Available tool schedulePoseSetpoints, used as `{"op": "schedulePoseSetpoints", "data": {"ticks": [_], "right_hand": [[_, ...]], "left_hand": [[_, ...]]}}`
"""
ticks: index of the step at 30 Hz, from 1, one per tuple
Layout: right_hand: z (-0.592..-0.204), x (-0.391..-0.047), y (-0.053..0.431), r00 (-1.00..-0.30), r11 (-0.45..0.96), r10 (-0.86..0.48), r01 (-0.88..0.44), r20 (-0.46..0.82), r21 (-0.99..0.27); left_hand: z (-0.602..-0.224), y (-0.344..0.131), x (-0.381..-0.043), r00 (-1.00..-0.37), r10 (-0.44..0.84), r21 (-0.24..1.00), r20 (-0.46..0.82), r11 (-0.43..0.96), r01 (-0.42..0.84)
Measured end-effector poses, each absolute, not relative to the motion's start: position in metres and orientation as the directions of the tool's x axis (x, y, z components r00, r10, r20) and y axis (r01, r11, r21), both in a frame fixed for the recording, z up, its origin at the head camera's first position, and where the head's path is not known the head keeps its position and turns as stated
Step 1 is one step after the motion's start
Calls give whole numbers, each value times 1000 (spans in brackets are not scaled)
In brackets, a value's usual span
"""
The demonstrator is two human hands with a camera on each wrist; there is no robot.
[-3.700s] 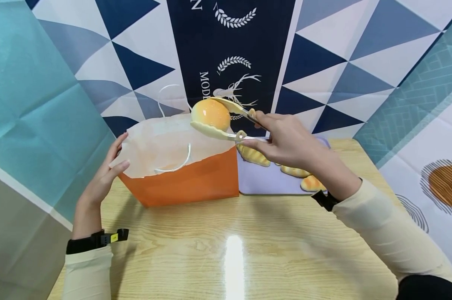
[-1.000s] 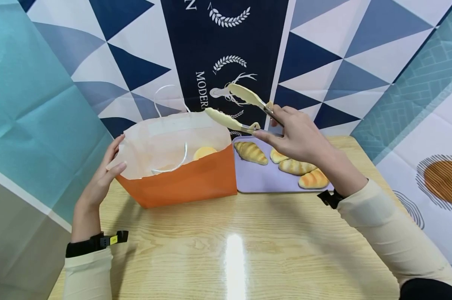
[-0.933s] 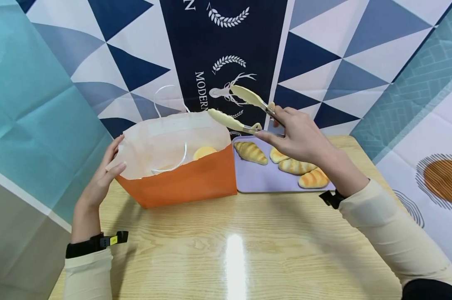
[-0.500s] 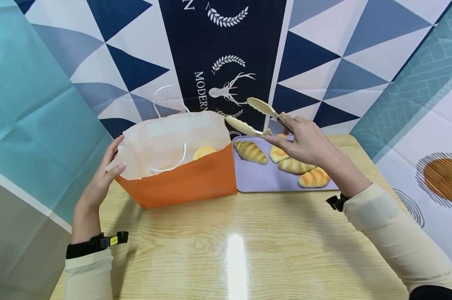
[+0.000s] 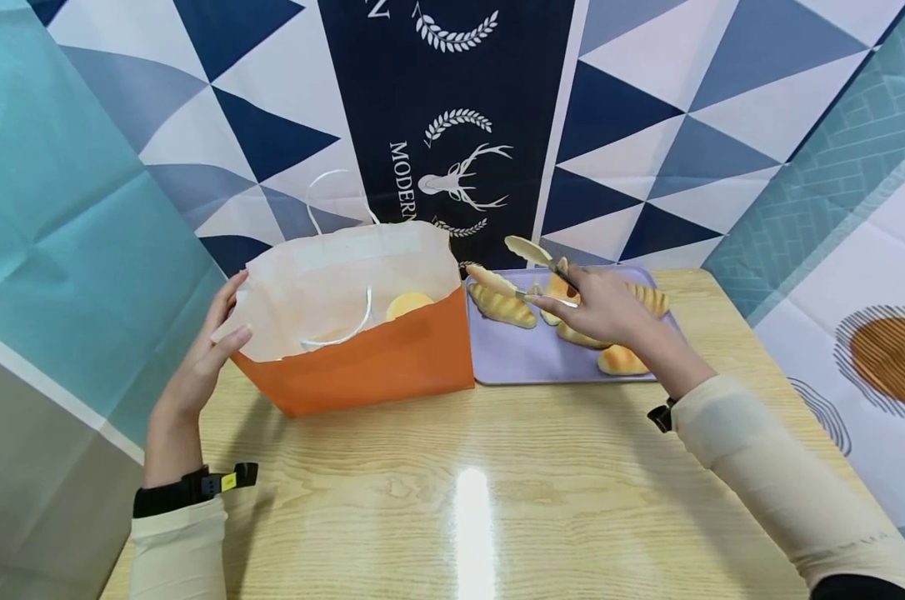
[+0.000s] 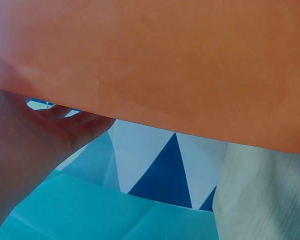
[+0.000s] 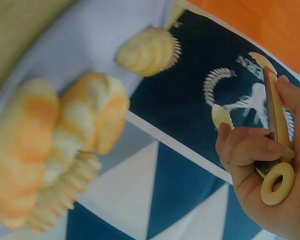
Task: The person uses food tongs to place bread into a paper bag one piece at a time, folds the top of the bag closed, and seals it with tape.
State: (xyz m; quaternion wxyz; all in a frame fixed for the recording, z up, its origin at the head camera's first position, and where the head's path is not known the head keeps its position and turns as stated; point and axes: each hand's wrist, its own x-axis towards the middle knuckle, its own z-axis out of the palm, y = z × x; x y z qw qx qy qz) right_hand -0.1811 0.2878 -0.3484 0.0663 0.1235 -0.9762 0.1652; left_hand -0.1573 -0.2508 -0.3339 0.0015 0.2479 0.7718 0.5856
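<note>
My left hand (image 5: 197, 358) grips the left rim of an orange paper bag (image 5: 370, 371), thumb on the near side; the left wrist view shows its fingers (image 6: 87, 127) at the bag's edge. A yellow round bun (image 5: 409, 304) shows inside the bag. My right hand (image 5: 610, 308) holds food tongs (image 5: 493, 282), their pale tips spread with nothing between them. One tip overlaps a croissant (image 5: 503, 307) on the purple tray (image 5: 527, 362); whether they touch I cannot tell. More breads, one an orange-topped roll (image 5: 622, 360), lie under and beside the hand, partly hidden by it.
The bag stands on the wooden table (image 5: 362, 492), right against the tray's left side, its white handles (image 5: 366, 312) upright. A patterned cloth backdrop (image 5: 452, 100) rises just behind the tray and bag.
The bun once held in the tongs is now in the bag. My right hand has moved right and down with the spread tongs, over the tray. The left hand stays in place.
</note>
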Motion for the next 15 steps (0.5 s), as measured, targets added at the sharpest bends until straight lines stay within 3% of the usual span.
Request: {"op": "schedulePoseSetpoints", "data": {"ticks": [15], "right_hand": [[-400, -198, 288, -965, 915, -215, -252, 148, -316]], "left_hand": [[-333, -250, -155, -878, 379, 904, 291, 190, 382]]}}
